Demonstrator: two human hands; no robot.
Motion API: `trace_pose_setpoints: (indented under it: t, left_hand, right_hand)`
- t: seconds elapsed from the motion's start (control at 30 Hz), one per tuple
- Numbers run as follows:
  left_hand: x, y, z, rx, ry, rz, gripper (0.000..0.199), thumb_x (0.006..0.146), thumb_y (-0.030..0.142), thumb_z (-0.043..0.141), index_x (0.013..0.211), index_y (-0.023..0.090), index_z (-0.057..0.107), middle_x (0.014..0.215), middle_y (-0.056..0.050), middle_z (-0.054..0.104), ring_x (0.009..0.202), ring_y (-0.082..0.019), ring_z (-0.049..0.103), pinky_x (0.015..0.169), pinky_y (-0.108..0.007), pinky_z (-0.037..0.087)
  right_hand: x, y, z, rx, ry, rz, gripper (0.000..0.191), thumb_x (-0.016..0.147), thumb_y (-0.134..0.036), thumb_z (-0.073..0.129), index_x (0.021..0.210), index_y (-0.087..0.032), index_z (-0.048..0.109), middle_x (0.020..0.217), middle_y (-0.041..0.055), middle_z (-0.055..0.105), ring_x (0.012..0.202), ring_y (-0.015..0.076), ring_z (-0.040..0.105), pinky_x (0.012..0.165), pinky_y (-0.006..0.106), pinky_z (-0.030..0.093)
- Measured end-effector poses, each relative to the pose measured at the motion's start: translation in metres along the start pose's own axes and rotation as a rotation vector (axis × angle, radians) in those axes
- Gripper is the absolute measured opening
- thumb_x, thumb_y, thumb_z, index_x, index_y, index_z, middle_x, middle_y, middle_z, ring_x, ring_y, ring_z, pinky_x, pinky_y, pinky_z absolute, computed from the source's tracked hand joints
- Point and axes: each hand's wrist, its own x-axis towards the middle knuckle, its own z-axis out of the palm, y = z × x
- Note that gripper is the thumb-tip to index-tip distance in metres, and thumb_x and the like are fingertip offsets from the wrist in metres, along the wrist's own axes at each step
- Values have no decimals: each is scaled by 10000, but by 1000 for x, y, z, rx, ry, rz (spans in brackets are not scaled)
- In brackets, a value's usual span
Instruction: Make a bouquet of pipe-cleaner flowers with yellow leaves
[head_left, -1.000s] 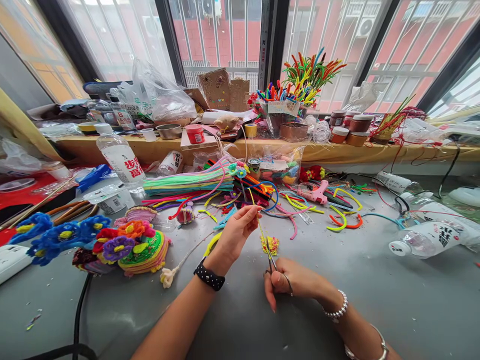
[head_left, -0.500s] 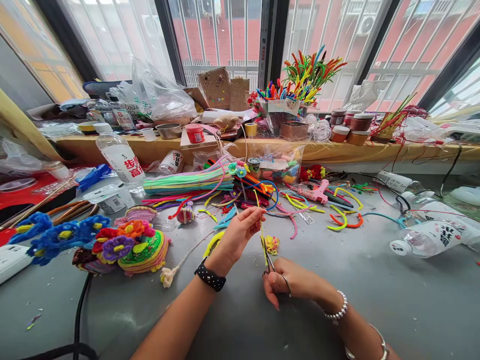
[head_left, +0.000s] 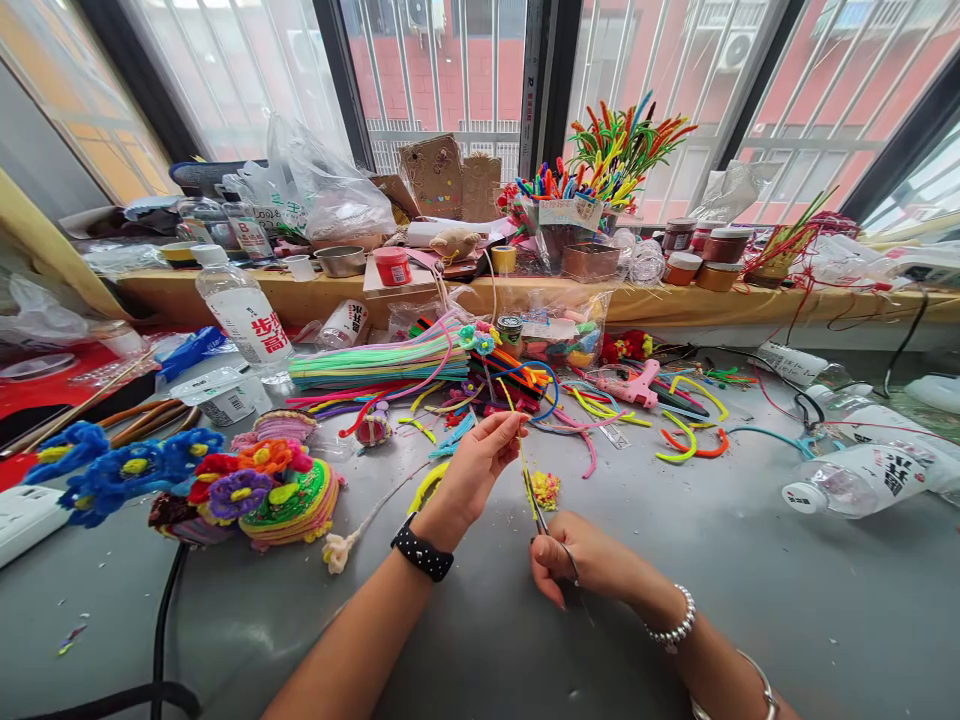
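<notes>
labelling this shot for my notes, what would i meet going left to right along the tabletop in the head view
Blue flowers → cream flower → left hand pinching a yellow strip → right hand holding scissors → front bottle lying on its side.

Yellow stem [head_left: 526,468] tilted again, right hand [head_left: 581,556] a touch higher.
Half a second ago we had the stem nearly upright; now we note its top leaning left, much as a second ago. The right hand's lower fingers have lifted slightly, and the blades of the scissors [head_left: 540,518] seem closer together.
</notes>
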Motion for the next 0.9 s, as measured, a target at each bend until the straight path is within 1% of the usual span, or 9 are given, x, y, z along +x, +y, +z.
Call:
trace_pose_setpoints:
  t: [0.27,0.43,0.7,0.9]
  left_hand:
    - [1,-1,-1,-11,20,24,203,571,262,720,723,142,662,667,10,578,616,-42,490,585,-141,379]
    - [1,-1,0,-10,24,26,209,572,264,719,733,143,664,674,14,580,618,-34,490,591,-134,379]
    - [0,0,0,-9,22,27,197,577,261,714,729,145,666,671,16,583,624,-36,492,596,-142,375]
    - [1,-1,0,4,14,35,188,582,256,711,726,145,663,675,14,585,626,-37,496,600,-144,377]
  right_hand:
    - [1,-2,1,58,19,19,684,708,-712,259,409,-129,456,350,-58,282,358,40,229,383,217,186]
    - [2,2,2,86,2,-14,688,715,-710,246,416,-130,464,350,-56,279,355,44,222,376,223,174]
    - [1,4,2,74,-13,-41,706,704,-726,209,426,-134,475,366,-50,295,364,52,232,380,225,182]
    - [1,2,3,70,-5,-43,695,718,-709,229,409,-132,465,358,-57,278,357,43,214,381,222,179]
